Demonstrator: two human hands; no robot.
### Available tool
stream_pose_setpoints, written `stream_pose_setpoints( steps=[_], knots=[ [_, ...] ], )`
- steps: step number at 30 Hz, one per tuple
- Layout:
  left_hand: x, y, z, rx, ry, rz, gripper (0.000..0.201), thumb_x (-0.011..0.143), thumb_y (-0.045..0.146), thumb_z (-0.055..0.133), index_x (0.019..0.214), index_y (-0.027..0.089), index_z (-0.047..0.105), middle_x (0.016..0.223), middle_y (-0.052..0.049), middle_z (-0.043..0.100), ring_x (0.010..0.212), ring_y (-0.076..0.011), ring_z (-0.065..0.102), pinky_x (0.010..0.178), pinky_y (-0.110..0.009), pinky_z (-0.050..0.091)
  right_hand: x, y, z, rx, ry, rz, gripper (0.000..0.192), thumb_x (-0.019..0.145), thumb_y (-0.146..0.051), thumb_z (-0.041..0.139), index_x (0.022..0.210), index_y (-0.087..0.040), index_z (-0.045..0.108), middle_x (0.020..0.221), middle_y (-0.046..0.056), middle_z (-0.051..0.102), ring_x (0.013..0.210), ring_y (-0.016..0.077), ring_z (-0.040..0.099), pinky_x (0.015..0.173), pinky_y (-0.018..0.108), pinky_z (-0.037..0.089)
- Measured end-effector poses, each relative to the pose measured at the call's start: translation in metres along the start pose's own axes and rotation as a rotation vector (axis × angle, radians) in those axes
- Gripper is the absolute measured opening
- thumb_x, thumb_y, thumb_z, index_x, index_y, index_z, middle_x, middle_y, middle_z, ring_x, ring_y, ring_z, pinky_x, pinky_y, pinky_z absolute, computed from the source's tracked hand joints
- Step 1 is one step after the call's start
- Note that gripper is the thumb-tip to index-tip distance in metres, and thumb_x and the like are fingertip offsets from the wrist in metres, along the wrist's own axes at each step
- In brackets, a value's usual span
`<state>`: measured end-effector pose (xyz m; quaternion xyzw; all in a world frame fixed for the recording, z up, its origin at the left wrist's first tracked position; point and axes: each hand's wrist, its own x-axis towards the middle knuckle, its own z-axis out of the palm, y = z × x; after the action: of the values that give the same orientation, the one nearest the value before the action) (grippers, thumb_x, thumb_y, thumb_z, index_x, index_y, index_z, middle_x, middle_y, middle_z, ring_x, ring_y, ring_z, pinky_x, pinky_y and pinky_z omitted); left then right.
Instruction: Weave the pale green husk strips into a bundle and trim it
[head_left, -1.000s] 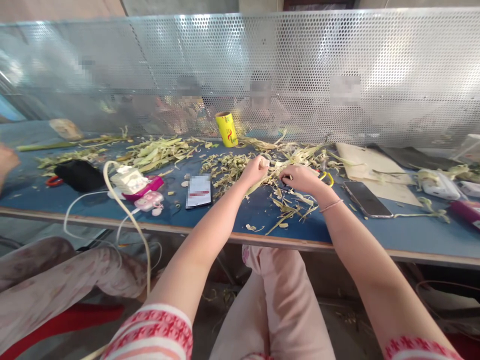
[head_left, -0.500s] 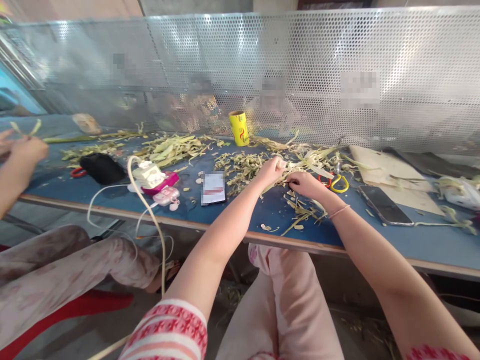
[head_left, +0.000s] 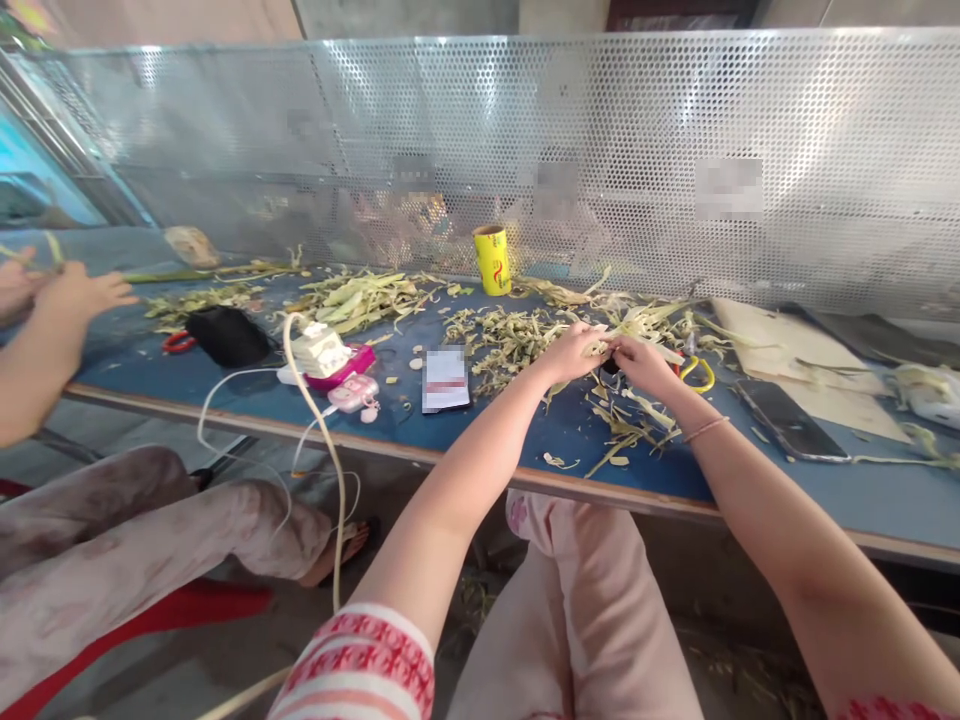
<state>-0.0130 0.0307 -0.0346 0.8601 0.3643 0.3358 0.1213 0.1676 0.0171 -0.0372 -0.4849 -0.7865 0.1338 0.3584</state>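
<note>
My left hand (head_left: 574,352) is closed on a pale dried plant strip (head_left: 628,326), its fingertips pressed near those of my right hand. My right hand (head_left: 637,362) is closed too, with a small dark object (head_left: 610,366) at its fingers whose kind I cannot make out. Heaped shredded plant pieces (head_left: 504,340) lie to the left of the hands. Loose scraps (head_left: 626,425) are scattered below them. Just right of my right hand are the yellow handle loops (head_left: 700,374) of what look like scissors, beside a red-orange part.
On the blue table (head_left: 525,440) stand a yellow roll (head_left: 492,262), a phone with a white screen (head_left: 445,380), a dark phone (head_left: 791,420), cardboard (head_left: 817,370) and a power adapter with cables (head_left: 322,352). Perforated metal (head_left: 637,120) rises behind. A co-worker's hands (head_left: 71,295) hold strips at left.
My hands have come together at the strip, my right hand moving up beside my left. The co-worker's near hand has opened its fingers. The whole view has shifted slightly.
</note>
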Motion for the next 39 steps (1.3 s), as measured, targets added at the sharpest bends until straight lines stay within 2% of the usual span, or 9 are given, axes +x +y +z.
stream_pose_setpoints(
  steps=[5,9,16,20,24,27,30,34,39],
  knots=[
    [0.001,0.001,0.001,-0.045,0.035,-0.025,0.035,0.080,0.030,0.062,0.113,0.018,0.064,0.118,-0.010,0.053,0.114,-0.0196,0.054,0.104,-0.033,0.040,0.002,0.005,0.004,0.052,-0.015,-0.005,0.014,0.075,-0.022,0.042,0.079,-0.019,0.055,0.077,0.004,0.063,0.071,0.0170,0.055,0.070,0.031,0.042],
    [0.002,-0.001,0.001,-0.074,0.025,-0.044,0.029,0.076,0.030,0.065,0.103,0.018,0.067,0.112,-0.008,0.055,0.107,-0.0189,0.056,0.100,-0.033,0.043,0.002,0.005,0.006,0.100,-0.037,0.003,0.014,0.075,-0.024,0.042,0.080,-0.019,0.054,0.070,0.001,0.059,0.066,0.0155,0.050,0.066,0.030,0.040],
    [0.003,0.003,0.003,-0.306,-0.030,-0.112,0.036,0.078,0.025,0.063,0.112,0.015,0.064,0.117,-0.011,0.056,0.096,-0.0155,0.061,0.090,-0.031,0.050,0.001,-0.001,0.002,0.253,-0.067,0.006,0.012,0.073,-0.028,0.043,0.079,-0.020,0.050,0.058,-0.004,0.046,0.055,0.0112,0.041,0.056,0.026,0.034],
    [0.003,0.009,0.001,-0.393,0.000,-0.098,0.039,0.079,0.021,0.060,0.118,0.015,0.062,0.121,-0.013,0.057,0.100,-0.0161,0.060,0.092,-0.033,0.049,0.000,-0.002,0.004,0.360,-0.095,0.066,0.014,0.073,-0.031,0.043,0.082,-0.021,0.047,0.056,-0.007,0.041,0.048,0.0085,0.036,0.050,0.023,0.030],
    [0.003,0.010,-0.001,-0.443,-0.047,-0.129,0.041,0.078,0.018,0.059,0.119,0.017,0.063,0.126,-0.013,0.059,0.104,-0.0183,0.061,0.095,-0.035,0.048,-0.002,-0.005,0.005,0.377,-0.146,0.064,0.011,0.074,-0.030,0.043,0.080,-0.021,0.046,0.057,-0.007,0.040,0.047,0.0081,0.034,0.049,0.023,0.029],
    [0.004,0.010,-0.002,-0.512,-0.071,-0.163,0.036,0.080,0.015,0.052,0.114,0.018,0.065,0.118,-0.009,0.066,0.105,-0.0175,0.062,0.096,-0.034,0.046,-0.003,-0.009,0.005,0.333,-0.156,-0.017,0.008,0.074,-0.028,0.043,0.077,-0.021,0.047,0.058,-0.005,0.042,0.051,0.0093,0.036,0.052,0.025,0.032],
    [0.005,0.009,-0.005,-0.543,-0.034,-0.210,0.028,0.084,0.018,0.048,0.105,0.015,0.067,0.105,-0.007,0.070,0.096,-0.0154,0.063,0.091,-0.031,0.048,-0.004,-0.013,0.004,0.292,-0.151,-0.055,0.008,0.072,-0.024,0.041,0.075,-0.021,0.047,0.059,-0.004,0.043,0.053,0.0104,0.039,0.054,0.025,0.034],
    [0.004,0.008,-0.007,-0.502,-0.003,-0.239,0.020,0.085,0.024,0.051,0.091,0.014,0.066,0.094,-0.006,0.070,0.088,-0.0138,0.062,0.085,-0.028,0.047,-0.005,-0.016,0.005,0.250,-0.139,-0.038,0.012,0.072,-0.024,0.039,0.078,-0.021,0.049,0.062,-0.003,0.048,0.053,0.0109,0.041,0.054,0.025,0.034],
    [0.005,0.004,-0.004,-0.397,0.047,-0.255,0.017,0.085,0.026,0.052,0.086,0.013,0.063,0.091,-0.006,0.068,0.084,-0.0138,0.061,0.082,-0.028,0.046,-0.006,-0.016,0.003,0.227,-0.132,-0.055,0.017,0.073,-0.024,0.040,0.083,-0.020,0.053,0.061,-0.003,0.048,0.053,0.0109,0.041,0.054,0.025,0.035]
  ],
)
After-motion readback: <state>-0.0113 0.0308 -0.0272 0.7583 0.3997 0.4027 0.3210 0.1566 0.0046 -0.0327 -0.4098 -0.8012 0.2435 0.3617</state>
